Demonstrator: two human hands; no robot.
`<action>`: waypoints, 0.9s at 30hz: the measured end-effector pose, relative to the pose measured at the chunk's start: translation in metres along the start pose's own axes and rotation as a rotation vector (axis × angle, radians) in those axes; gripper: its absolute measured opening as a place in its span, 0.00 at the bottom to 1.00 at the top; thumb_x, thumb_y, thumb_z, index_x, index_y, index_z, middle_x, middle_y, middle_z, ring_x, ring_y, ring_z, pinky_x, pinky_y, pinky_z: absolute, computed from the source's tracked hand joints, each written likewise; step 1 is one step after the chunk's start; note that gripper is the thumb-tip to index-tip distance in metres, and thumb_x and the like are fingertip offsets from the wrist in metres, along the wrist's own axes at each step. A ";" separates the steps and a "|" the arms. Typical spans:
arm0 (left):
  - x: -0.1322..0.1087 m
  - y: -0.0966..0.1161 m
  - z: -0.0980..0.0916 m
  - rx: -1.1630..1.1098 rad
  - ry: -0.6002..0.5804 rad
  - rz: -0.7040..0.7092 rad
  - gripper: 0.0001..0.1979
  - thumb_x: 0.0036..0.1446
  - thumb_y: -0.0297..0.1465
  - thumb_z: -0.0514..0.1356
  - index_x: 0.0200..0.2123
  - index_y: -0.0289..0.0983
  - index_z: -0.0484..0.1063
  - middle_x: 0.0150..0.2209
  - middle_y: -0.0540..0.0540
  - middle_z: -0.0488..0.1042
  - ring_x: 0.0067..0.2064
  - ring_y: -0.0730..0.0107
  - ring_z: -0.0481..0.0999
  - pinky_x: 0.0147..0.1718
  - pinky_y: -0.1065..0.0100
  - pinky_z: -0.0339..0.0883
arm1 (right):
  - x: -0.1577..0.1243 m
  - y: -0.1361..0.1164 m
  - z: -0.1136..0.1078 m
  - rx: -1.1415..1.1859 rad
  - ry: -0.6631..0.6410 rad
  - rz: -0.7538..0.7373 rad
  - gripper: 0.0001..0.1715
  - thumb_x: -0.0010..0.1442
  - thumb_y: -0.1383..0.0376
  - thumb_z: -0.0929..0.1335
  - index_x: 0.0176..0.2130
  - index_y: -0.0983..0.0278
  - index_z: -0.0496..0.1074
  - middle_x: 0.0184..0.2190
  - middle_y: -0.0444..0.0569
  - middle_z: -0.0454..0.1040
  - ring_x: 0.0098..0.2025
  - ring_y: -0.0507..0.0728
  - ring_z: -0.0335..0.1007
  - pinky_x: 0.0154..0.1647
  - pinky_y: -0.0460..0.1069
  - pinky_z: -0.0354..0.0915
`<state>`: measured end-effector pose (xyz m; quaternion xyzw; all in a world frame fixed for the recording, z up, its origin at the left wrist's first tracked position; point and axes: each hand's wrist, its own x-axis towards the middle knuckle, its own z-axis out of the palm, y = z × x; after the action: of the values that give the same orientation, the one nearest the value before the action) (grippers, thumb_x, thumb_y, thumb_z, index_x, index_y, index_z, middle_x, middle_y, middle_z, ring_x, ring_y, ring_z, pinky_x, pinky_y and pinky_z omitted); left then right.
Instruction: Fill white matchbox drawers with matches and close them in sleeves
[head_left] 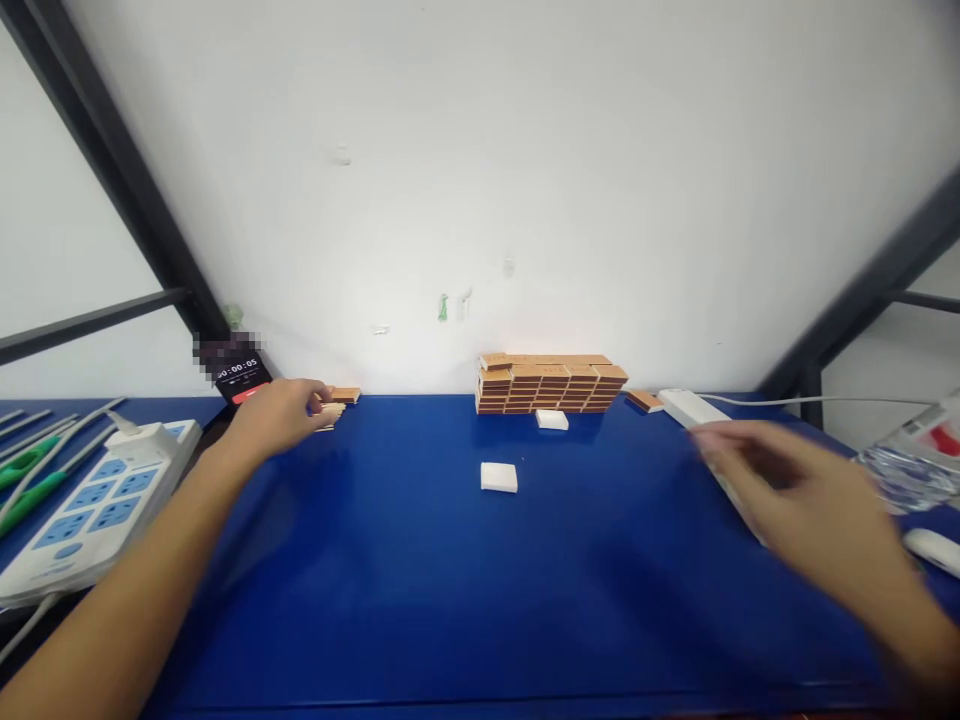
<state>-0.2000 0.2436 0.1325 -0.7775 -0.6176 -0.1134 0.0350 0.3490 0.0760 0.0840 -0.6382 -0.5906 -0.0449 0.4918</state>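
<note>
At the back left, my left hand [281, 412] has its fingers curled together at a small bunch of pale matchsticks [330, 414], with the sticks showing past the fingertips. A brown matchbox [346, 395] lies just behind them against the wall. Motion smears my right hand [795, 490], which is over the right side near a white power strip [690, 408]; its fingers are too blurred to read. Two small white matchbox trays lie mid-table, the nearer tray [499, 477] apart from the farther tray [553, 420], which sits before a stacked block of matchboxes [551, 388].
Another matchbox [643, 401] lies between the stack and the power strip. On the left are a socket board [112, 500], green-handled tools [34, 475] and a phone [241, 372] showing a timer. A clear plastic package [919, 450] and a white object [934, 550] are at the right. A wall closes off the blue table [420, 600].
</note>
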 end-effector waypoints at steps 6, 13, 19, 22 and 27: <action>0.021 -0.054 0.029 -0.039 -0.062 0.007 0.19 0.48 0.42 0.70 0.41 0.39 0.82 0.43 0.36 0.83 0.45 0.41 0.81 0.40 0.54 0.69 | 0.007 -0.099 0.109 -0.073 -0.804 -0.509 0.25 0.68 0.61 0.73 0.63 0.58 0.75 0.54 0.55 0.80 0.52 0.66 0.80 0.52 0.61 0.79; 0.017 -0.070 0.052 -0.088 -0.094 0.101 0.21 0.59 0.49 0.61 0.44 0.40 0.81 0.48 0.36 0.83 0.48 0.45 0.80 0.48 0.53 0.71 | -0.012 -0.090 0.148 0.085 -0.763 -0.538 0.18 0.71 0.69 0.69 0.59 0.59 0.75 0.53 0.55 0.80 0.53 0.63 0.79 0.53 0.60 0.79; 0.020 -0.065 0.056 -0.156 -0.103 0.138 0.22 0.63 0.52 0.58 0.39 0.41 0.82 0.42 0.39 0.83 0.43 0.49 0.80 0.44 0.57 0.69 | -0.020 -0.088 0.147 0.289 -0.779 -0.474 0.20 0.72 0.65 0.71 0.61 0.56 0.74 0.53 0.52 0.81 0.54 0.62 0.78 0.56 0.60 0.79; 0.019 -0.065 0.056 -0.173 -0.101 0.124 0.22 0.62 0.52 0.59 0.39 0.42 0.82 0.42 0.39 0.83 0.43 0.49 0.79 0.44 0.56 0.68 | -0.019 -0.088 0.144 0.305 -0.801 -0.449 0.21 0.71 0.65 0.72 0.61 0.54 0.74 0.52 0.52 0.82 0.55 0.63 0.78 0.56 0.60 0.79; 0.016 -0.062 0.055 -0.203 -0.088 0.106 0.23 0.62 0.54 0.59 0.38 0.41 0.82 0.41 0.39 0.82 0.43 0.51 0.79 0.44 0.57 0.70 | -0.021 -0.087 0.141 0.301 -0.781 -0.480 0.20 0.71 0.65 0.72 0.60 0.55 0.75 0.53 0.52 0.82 0.55 0.64 0.78 0.55 0.62 0.79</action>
<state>-0.2495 0.2839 0.0771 -0.8127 -0.5621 -0.1390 -0.0651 0.1998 0.1409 0.0485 -0.3746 -0.8618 0.1717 0.2958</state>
